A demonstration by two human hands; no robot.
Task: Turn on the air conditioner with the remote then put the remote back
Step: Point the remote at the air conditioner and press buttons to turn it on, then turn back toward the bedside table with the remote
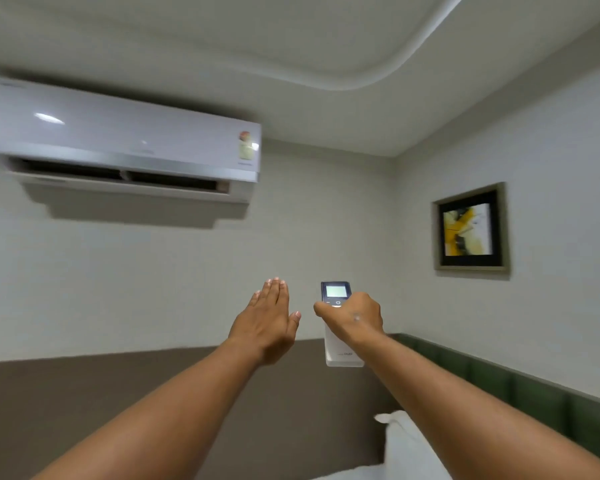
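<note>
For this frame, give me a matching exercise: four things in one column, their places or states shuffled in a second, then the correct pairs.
Things:
1. air conditioner
2. remote
3. left hand
4. framed picture

Places or states:
A. flat, fingers straight, holding nothing
B. on the right-side wall
C. high on the wall, flap open
D. gripped in the right hand, screen lit

Pairs: 1-C, 2-D, 3-A, 4-B

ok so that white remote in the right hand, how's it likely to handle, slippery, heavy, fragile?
The remote looks stiff and probably light: the right hand holds it up alone. Its smooth, glossy casing could be a little slippery. The small screen at the top is likely the most fragile part if it is dropped.
</note>
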